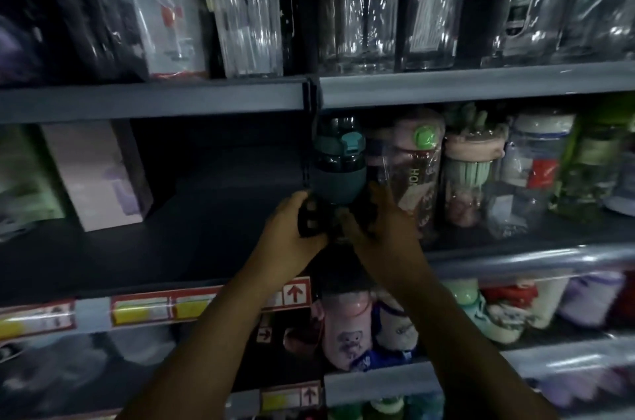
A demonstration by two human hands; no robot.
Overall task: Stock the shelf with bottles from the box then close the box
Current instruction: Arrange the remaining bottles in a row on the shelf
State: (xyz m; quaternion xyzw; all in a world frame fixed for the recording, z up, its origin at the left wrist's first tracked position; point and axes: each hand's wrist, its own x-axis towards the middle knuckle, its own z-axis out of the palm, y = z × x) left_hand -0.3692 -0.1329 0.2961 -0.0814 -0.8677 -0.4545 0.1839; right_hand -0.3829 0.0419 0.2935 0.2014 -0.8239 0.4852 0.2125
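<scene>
Left hand (294,229), right hand (382,230) grip teal bottle (338,163); base hidden, dark, blurred.

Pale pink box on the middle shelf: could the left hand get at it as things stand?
Probably yes, once freed: the left hand grips the teal bottle along with the right hand, but no item shows on the shelf between it and the pale pink box.

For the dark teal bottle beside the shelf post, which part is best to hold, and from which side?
Probably the lower body of the teal bottle, from the front and below. It stands roughly upright, with the shelf post close on its left and a wrapped pink bottle close on its right, so its sides are crowded. The left hand and right hand grip there.
</scene>
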